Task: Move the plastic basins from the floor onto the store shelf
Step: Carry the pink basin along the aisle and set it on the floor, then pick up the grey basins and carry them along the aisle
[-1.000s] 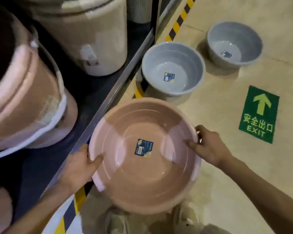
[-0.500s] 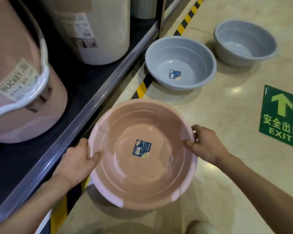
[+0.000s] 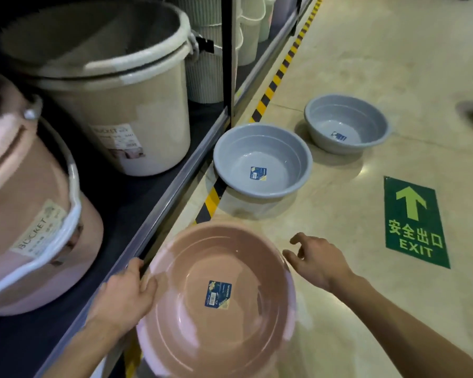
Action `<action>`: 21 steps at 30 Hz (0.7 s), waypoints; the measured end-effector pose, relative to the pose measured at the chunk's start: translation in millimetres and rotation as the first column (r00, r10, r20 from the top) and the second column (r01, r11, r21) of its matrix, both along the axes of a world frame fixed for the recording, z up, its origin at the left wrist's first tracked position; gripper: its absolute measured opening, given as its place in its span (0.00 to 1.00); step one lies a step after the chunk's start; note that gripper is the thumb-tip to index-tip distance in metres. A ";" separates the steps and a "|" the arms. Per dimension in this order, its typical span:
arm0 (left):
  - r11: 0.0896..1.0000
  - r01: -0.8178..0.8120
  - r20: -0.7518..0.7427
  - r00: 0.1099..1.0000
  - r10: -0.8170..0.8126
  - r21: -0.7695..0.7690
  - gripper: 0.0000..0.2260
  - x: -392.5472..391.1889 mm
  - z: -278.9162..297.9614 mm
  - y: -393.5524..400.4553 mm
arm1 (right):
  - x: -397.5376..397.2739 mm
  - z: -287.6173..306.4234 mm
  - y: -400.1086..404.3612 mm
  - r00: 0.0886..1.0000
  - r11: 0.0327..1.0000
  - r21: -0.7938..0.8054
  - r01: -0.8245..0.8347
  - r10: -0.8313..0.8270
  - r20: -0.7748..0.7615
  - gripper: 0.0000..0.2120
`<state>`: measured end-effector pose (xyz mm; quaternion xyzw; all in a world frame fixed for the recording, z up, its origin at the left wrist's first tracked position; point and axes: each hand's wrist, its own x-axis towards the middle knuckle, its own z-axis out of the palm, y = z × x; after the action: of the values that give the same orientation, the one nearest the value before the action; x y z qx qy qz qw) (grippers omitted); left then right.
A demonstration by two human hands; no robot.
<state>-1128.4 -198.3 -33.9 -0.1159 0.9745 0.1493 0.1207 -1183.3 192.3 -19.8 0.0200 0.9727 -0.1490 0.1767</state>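
A pink plastic basin (image 3: 191, 317) with a blue label inside hangs just in front of the shelf edge (image 3: 159, 214). My left hand (image 3: 126, 296) grips its left rim, thumb inside. Off the basin's right rim, my right hand (image 3: 316, 261) hovers with fingers spread and holds nothing. Two grey basins stand on the floor: the nearer grey basin (image 3: 262, 159) beside the yellow-black stripe, the farther grey basin (image 3: 347, 122) to its right.
On the dark shelf stand a pink bucket (image 3: 30, 219) at the left and stacked beige buckets (image 3: 126, 105) behind it, with a bare strip of shelf along the front. A shelf post (image 3: 226, 50) rises beyond. A green exit sign (image 3: 414, 222) is stuck to the floor.
My right hand has let go of the pink basin's right rim and opened. The basin now hangs from the left hand alone, lower in view.
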 end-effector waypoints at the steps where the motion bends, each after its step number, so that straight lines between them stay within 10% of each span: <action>1: 0.999 0.042 -0.025 0.999 -0.043 -0.007 0.15 -8.0 22.2 7.4 | -4.9 23.1 1.6 1.000 1.000 -0.001 0.009 -0.008 0.009 0.24; 15: 0.881 0.471 -0.040 0.880 -0.473 -0.051 0.11 -78.1 595.6 171.8 | 19.7 582.4 75.3 0.969 0.968 -0.053 0.245 -0.247 -0.022 0.20; 21: 0.791 0.606 -0.102 0.784 -0.612 -0.088 0.13 -102.1 758.7 255.2 | 73.8 769.0 160.0 0.890 0.890 -0.099 0.445 -0.452 -0.065 0.18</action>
<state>-1230.4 56.9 724.8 0.2111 0.9688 0.0848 0.0983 -1109.5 352.3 749.3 0.2305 0.9416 -0.2258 0.0962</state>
